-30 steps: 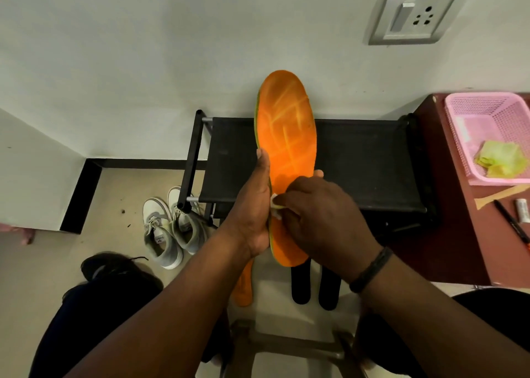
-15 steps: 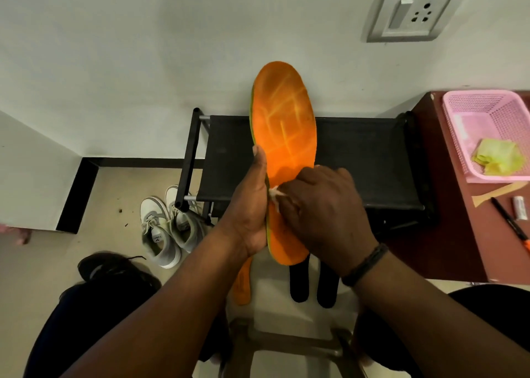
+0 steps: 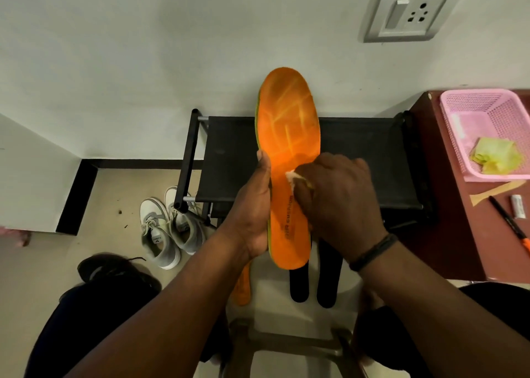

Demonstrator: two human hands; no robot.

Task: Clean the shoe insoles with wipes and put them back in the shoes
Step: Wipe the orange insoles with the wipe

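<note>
The person holds an orange insole (image 3: 288,154) up in front of the chest, over the black rack (image 3: 358,159). Its long axis runs near to far: the heel end hangs near, the toe end points far, up toward the wall. The printed top face is turned to the camera.

The left hand (image 3: 253,211) grasps the insole along its left edge at the heel half, thumb lying up the rim. The right hand (image 3: 341,202) comes in from the right and is clenched on a small white wipe (image 3: 295,177), pressed to the insole's face about midway along. So the insole lies between the two hands, touching both; the right hand is the one on the working face.

The far half, toe end, lies beyond the wipe, so a stroke along the long axis away from the body would likely cover it; the heel part lies nearer, below the knuckles.

Below, on the floor, a second orange insole (image 3: 243,288) and two black insoles (image 3: 314,288) lie with the same near-far axis. The white shoes (image 3: 169,228) stand to the left, beside the rack; a dark shoe (image 3: 109,268) sits nearer left.
</note>
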